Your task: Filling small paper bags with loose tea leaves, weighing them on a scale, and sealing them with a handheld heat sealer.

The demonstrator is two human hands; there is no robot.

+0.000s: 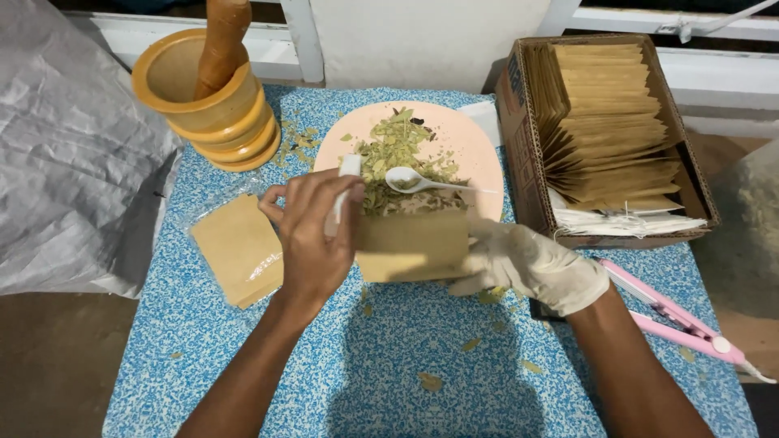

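**Hands on an open paper pouch, loose leaves all around**

Left hand [312,235], bare, gripped the near-left edge of a brown paper pouch [412,243] and also pinched something small and white [347,174] between thumb and fingers; what that white piece was could not be made out. Right hand [527,264], in a pale glove, was closed on the pouch's right side, holding it upright just above the blue speckled table [406,365].

A few leaf bits [430,380] already lay on the table in front of the pouch. Judging from that, more could spill if the pouch mouth sagged or tipped, since only 2 edge grips kept it open, and the mouth itself was hidden behind the front wall.

Left of the hands lay a stack of flat pouches in clear wrap [239,247]. Right of them, a pink tool [682,320] ran off toward the frame edge. Just behind the pouch sat a pale plate [462,134] heaped with dried leaves [389,154], a white spoon [414,180] resting on the heap; it could slide off if the plate were nudged. Farther back stood a yellow mortar [203,93] with a pestle [219,40] cut off at the top, and a cardboard box [519,130] of pouches.
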